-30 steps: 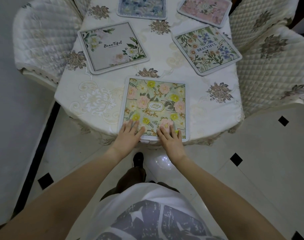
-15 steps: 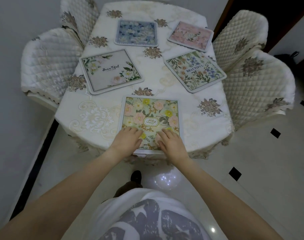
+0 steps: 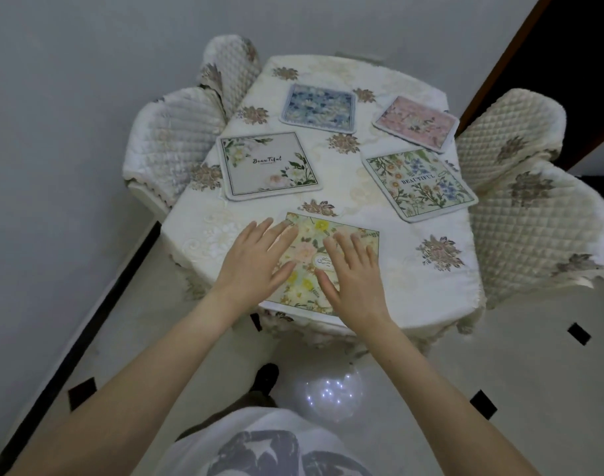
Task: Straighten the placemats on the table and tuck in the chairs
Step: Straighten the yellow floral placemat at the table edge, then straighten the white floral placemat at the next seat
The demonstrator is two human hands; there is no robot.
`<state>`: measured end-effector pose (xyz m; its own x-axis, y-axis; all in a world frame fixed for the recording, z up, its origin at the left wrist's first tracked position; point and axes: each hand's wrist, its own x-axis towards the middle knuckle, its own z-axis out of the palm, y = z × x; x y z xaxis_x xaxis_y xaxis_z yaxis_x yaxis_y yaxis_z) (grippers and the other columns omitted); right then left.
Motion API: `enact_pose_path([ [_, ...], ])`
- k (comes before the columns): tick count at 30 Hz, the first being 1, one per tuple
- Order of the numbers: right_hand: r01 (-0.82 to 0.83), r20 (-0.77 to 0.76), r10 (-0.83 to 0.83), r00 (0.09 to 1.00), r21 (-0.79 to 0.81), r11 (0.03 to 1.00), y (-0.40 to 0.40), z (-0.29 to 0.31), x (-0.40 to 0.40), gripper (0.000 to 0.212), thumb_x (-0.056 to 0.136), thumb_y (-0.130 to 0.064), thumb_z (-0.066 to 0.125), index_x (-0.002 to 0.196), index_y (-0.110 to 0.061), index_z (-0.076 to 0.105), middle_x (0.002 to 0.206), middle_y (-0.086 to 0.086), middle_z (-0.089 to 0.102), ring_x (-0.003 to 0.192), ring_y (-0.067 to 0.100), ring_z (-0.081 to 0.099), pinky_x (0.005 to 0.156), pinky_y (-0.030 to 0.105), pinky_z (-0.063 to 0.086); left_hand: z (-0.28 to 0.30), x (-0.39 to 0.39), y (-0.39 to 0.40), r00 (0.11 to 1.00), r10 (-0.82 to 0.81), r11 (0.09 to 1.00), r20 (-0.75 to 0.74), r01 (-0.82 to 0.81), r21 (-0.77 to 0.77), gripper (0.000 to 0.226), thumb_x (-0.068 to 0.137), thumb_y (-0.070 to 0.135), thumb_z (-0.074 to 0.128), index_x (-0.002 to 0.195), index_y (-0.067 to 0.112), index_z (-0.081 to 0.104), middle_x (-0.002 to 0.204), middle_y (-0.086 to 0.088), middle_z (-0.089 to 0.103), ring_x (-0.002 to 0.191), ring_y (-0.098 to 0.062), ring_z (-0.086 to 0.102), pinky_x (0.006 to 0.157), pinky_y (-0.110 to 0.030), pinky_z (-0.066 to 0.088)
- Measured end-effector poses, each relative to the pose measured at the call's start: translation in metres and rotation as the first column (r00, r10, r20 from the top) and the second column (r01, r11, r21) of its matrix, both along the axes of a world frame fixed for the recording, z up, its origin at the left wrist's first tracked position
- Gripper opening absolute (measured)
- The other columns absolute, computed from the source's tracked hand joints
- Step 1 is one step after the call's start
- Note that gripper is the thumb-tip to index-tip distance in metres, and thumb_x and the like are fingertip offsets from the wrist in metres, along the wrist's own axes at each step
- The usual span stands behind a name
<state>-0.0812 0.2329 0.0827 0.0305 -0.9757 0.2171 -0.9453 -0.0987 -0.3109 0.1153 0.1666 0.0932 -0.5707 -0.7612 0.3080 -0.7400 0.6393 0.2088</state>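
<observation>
A yellow floral placemat (image 3: 307, 249) lies at the near edge of the cloth-covered table (image 3: 424, 269). My left hand (image 3: 256, 262) and my right hand (image 3: 354, 269) hover flat over it, fingers spread, holding nothing; whether they touch it is unclear. Beyond lie a grey "Beautiful" placemat (image 3: 268, 164), tilted, a green "BEAUTIFUL" placemat (image 3: 419, 183), skewed, a blue placemat (image 3: 319, 108) and a pink placemat (image 3: 415, 123). Quilted chairs stand at the left (image 3: 170, 146) and right (image 3: 534, 214).
A grey wall runs along the left, close to the left chairs. A dark doorway (image 3: 575, 63) opens at the upper right. The tiled floor (image 3: 520, 355) with black diamonds lies to the right. My foot (image 3: 266, 376) is under the table edge.
My view has pulled back and up, showing the whole table. Both hands have lifted and slid forward from the placemat's near edge to its middle, fingers spread wider.
</observation>
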Motion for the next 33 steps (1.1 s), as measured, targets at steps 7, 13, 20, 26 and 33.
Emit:
enact_pose_path([
  [7, -0.016, 0.035, 0.013, 0.999, 0.103, 0.995, 0.015, -0.031, 0.064, 0.053, 0.097, -0.046, 0.033, 0.146, -0.024, 0.031, 0.154, 0.005, 0.032, 0.145, 0.026, 0.018, 0.118, 0.052, 0.017, -0.03, 0.055, 0.03, 0.997, 0.056, 0.987, 0.056, -0.064, 0.147, 0.054, 0.093, 0.045, 0.041, 0.142, 0.022, 0.036, 0.146, -0.006, 0.044, 0.139, -0.028, 0.033, 0.116, -0.047, 0.022],
  [13, 0.017, 0.069, -0.031, 0.997, 0.193, 0.981, -0.01, -0.056, 0.122, 0.057, 0.095, -0.05, 0.023, 0.145, -0.025, 0.031, 0.155, 0.003, 0.031, 0.146, 0.025, 0.017, 0.118, 0.048, 0.009, -0.049, 0.119, 0.005, 0.994, 0.036, 0.974, 0.1, -0.057, 0.217, 0.055, 0.092, 0.044, 0.042, 0.143, 0.022, 0.035, 0.148, -0.006, 0.042, 0.14, -0.028, 0.03, 0.118, -0.045, 0.016],
  [20, 0.111, 0.119, -0.127, 0.985, 0.135, 0.985, -0.082, -0.052, 0.21, 0.049, 0.098, -0.034, 0.042, 0.144, -0.019, 0.035, 0.152, 0.008, 0.035, 0.144, 0.028, 0.023, 0.117, 0.049, 0.016, -0.037, 0.208, -0.073, 0.996, 0.033, 0.976, 0.083, -0.05, 0.213, 0.053, 0.094, 0.041, 0.046, 0.142, 0.021, 0.037, 0.148, -0.006, 0.042, 0.141, -0.027, 0.028, 0.118, -0.045, 0.015],
  [26, 0.192, 0.204, -0.219, 0.954, 0.145, 0.971, -0.106, -0.053, 0.263, 0.048, 0.098, -0.033, 0.043, 0.143, -0.018, 0.037, 0.151, 0.008, 0.037, 0.143, 0.026, 0.025, 0.118, 0.048, 0.017, -0.048, 0.235, -0.112, 1.0, 0.002, 0.977, 0.013, -0.005, 0.215, 0.054, 0.093, 0.047, 0.034, 0.138, 0.019, 0.042, 0.14, -0.007, 0.051, 0.134, -0.028, 0.04, 0.113, -0.045, 0.028],
  [33, 0.258, 0.16, -0.287, 0.944, 0.176, 0.95, -0.149, -0.059, 0.243, 0.046, 0.097, -0.029, 0.047, 0.141, -0.014, 0.041, 0.149, 0.01, 0.04, 0.141, 0.031, 0.03, 0.115, 0.05, 0.024, -0.077, 0.214, -0.168, 0.994, -0.06, 0.975, -0.092, 0.079, 0.21, 0.049, 0.093, 0.047, 0.038, 0.133, 0.021, 0.045, 0.13, -0.005, 0.059, 0.124, -0.025, 0.048, 0.105, -0.041, 0.039],
])
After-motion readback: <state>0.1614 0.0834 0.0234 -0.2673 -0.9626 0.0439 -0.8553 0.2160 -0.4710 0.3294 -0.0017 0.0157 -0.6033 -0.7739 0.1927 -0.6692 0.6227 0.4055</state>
